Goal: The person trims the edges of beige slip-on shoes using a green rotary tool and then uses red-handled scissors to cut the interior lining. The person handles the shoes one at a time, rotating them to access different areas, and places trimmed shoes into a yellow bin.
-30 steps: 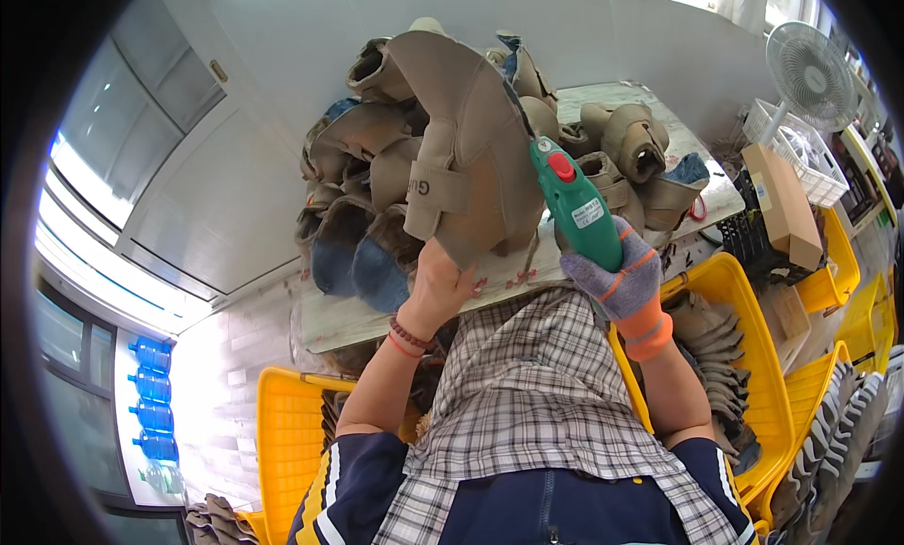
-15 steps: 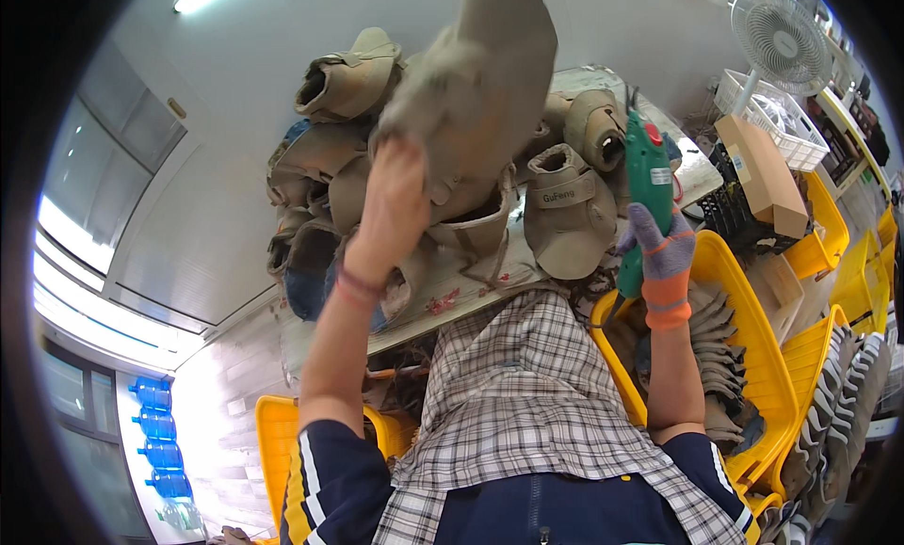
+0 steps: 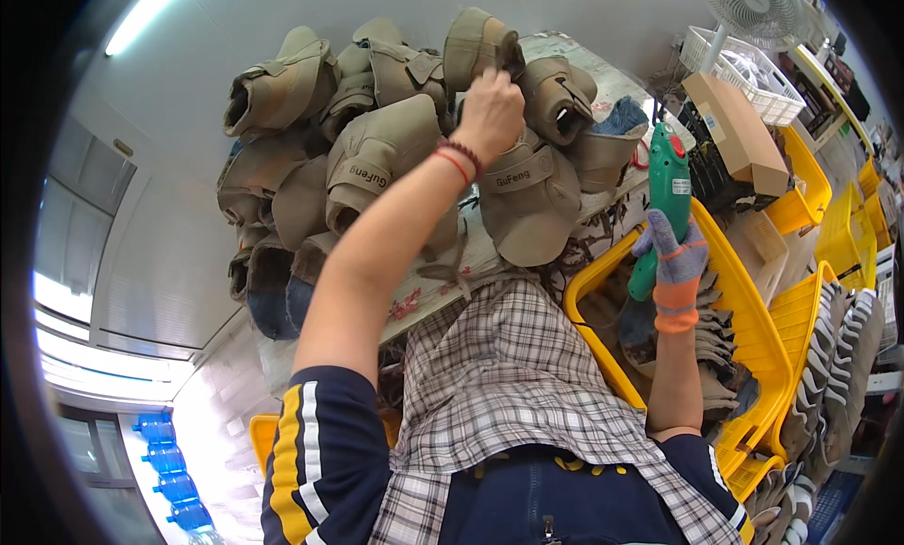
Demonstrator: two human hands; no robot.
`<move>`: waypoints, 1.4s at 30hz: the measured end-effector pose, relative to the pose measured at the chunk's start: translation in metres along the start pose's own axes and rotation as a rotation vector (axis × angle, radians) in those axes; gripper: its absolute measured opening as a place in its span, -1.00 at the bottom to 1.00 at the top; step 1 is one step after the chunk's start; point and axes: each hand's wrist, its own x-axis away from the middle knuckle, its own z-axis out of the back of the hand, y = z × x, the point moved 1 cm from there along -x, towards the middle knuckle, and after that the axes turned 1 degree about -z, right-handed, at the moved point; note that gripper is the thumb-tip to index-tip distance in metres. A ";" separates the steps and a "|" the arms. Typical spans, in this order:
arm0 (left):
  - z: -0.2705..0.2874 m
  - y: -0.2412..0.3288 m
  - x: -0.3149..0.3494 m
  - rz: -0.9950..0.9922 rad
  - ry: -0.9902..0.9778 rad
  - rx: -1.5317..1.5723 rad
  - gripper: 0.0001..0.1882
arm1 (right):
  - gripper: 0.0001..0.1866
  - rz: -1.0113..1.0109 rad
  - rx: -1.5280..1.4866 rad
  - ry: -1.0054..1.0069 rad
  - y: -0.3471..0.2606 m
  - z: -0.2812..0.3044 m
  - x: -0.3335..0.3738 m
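Observation:
On a table lies a heap of khaki caps, with straps and rounded brims. My bare left hand [image 3: 493,110], a beaded bracelet at its wrist, reaches across the heap. Its fingers are curled at the lower edge of a cap [image 3: 474,48] at the back and look closed on that edge. Just below the hand rests another strapped cap [image 3: 529,206], brim toward me. To its left sits a cap with a raised brim [image 3: 384,148]. My right hand [image 3: 674,248], in a grey and orange glove, grips a slim green power tool [image 3: 670,183] with a red button, held upright.
Beside my right arm, a yellow crate [image 3: 744,310] holds stacked caps; more lie beyond it. A cardboard box [image 3: 739,136], white basket [image 3: 753,79] and fan [image 3: 753,4] stand at the far right. Patterned cloth covers the table [image 3: 414,305]. Blue water bottles [image 3: 169,460] stand lower left.
My left hand has let go of the cap it held raised and moved right to another at the back of the heap. The right hand still grips the green tool. The view has shifted.

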 end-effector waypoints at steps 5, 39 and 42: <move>-0.073 0.006 0.027 0.841 -0.324 0.706 -0.47 | -0.78 -0.021 -0.019 -0.024 0.001 -0.001 0.006; 0.207 -0.033 0.249 1.272 0.610 2.399 -0.78 | -0.25 1.018 0.936 -0.490 -0.028 -0.031 0.056; 0.210 -0.036 0.255 1.300 0.630 2.403 -0.79 | -0.25 1.050 0.936 -0.492 -0.024 -0.034 0.058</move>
